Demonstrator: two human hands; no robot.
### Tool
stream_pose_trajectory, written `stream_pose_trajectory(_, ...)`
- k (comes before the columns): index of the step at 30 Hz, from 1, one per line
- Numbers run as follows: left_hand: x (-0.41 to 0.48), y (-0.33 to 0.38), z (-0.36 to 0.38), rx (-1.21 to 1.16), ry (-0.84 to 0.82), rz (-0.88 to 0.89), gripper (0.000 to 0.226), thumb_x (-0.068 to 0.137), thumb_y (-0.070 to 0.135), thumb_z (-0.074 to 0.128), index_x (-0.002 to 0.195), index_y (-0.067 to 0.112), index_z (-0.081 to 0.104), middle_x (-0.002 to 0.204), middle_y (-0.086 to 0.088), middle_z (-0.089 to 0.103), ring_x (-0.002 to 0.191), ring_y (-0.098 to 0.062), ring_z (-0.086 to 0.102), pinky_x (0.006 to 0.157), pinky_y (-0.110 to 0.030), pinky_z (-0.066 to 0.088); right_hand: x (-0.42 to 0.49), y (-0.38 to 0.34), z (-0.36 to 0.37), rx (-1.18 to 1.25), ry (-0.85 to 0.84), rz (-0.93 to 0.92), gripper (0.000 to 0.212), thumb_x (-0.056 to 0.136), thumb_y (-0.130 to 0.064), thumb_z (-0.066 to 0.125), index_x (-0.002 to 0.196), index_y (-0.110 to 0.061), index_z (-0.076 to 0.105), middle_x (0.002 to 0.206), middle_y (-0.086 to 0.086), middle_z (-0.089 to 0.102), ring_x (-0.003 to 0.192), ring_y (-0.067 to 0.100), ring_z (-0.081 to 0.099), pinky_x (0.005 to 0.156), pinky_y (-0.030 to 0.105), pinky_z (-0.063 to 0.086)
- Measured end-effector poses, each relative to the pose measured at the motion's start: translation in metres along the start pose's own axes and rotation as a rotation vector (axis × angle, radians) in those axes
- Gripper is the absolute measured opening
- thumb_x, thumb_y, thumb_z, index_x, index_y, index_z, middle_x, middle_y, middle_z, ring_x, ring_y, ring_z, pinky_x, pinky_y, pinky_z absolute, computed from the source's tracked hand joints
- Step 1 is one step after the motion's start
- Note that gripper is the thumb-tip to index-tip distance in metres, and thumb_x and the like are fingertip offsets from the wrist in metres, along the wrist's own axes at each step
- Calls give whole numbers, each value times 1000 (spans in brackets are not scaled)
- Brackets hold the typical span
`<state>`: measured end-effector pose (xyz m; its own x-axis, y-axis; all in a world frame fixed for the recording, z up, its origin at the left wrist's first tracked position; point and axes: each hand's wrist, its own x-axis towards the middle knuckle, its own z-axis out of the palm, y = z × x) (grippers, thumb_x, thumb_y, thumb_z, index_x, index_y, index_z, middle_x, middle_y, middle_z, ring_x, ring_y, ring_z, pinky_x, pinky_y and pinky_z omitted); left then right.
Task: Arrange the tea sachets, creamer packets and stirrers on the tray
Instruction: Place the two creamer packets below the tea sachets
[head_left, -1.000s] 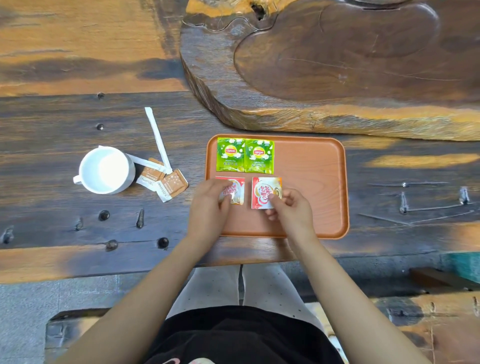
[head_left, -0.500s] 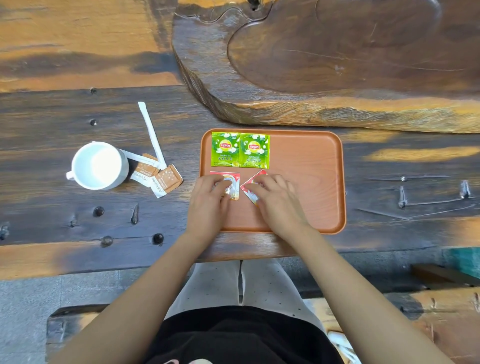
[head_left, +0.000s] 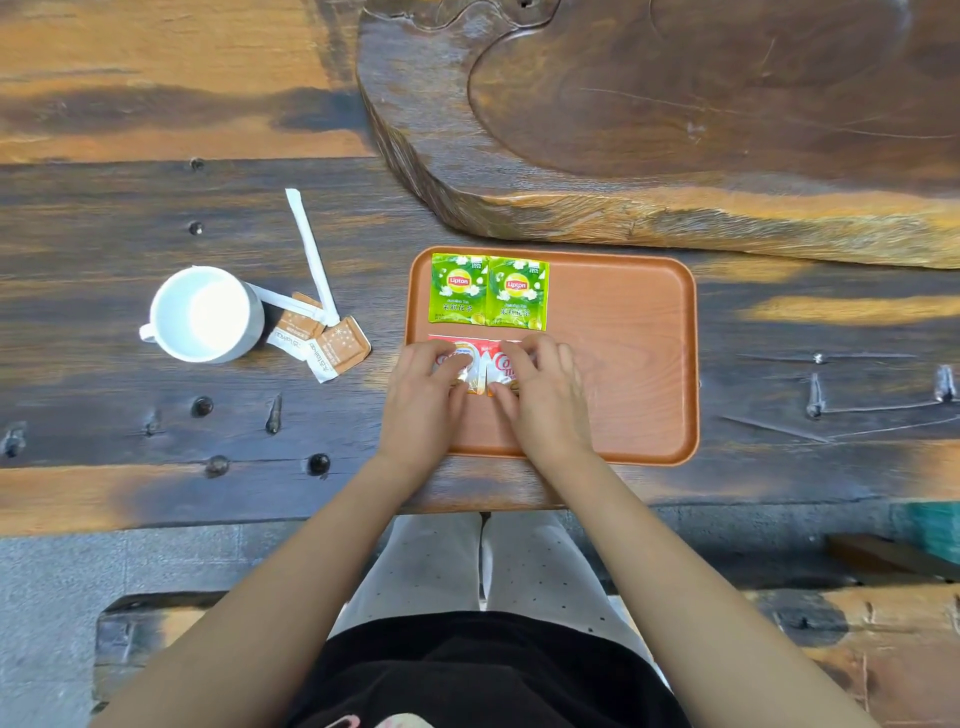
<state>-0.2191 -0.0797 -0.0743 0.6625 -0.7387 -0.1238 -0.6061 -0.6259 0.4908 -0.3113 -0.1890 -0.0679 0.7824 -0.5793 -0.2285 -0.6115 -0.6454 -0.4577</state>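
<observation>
pressing down flat with both hands on the two creamer packets right now. my left hand (head_left: 423, 397) is lying on the left creamer packet (head_left: 460, 364) with the fingers close together and spread flat over it, not pinching anything. my right hand (head_left: 543, 395) is doing the same on the right creamer packet (head_left: 503, 366), fingers laid flat and slightly fanned, nothing gripped. the two packets sit side by side, edges just about touching, in the near left part of the orange tray (head_left: 634, 364).

right above them on the tray are the two green tea sachets (head_left: 488, 292), also side by side and touching, lined up along the far left corner.

the rest is off the tray to the left on the dark wooden table (head_left: 104, 395): two white wrapped stirrers (head_left: 311, 257), one angled upward and one pointing towards the white mug (head_left: 202, 314), both lying across two brown sugar packets (head_left: 324, 340) just beside the mug. there's a big carved wooden slab (head_left: 675, 104) behind the tray.
</observation>
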Motion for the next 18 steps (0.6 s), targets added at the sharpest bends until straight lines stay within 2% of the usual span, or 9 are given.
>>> stream_pose_trajectory(10,1,1,-2,-16,1,-6,28,74,4,62,102,6,67,104,-16,63,98,-35,56,87,-28,35,1,-2,0,15,44,30,42,79,-23,67,119,-11,58,111,13,56,102,33,50,88,42,42)
stream_pose_trajectory(15,4,2,-4,-26,-15,-5,29,73,4,61,102,7,67,105,-17,63,99,-36,57,87,-38,47,2,-3,1,16,44,33,42,79,-23,67,118,-11,58,110,13,57,101,33,50,87,41,42)
stream_pose_trajectory(18,6,4,-7,-32,-28,-7,30,73,3,61,102,6,67,105,-17,63,100,-37,57,88,-41,48,2,-2,1,11,43,29,42,80,-23,67,119,-11,58,111,13,56,102,33,50,88,40,42)
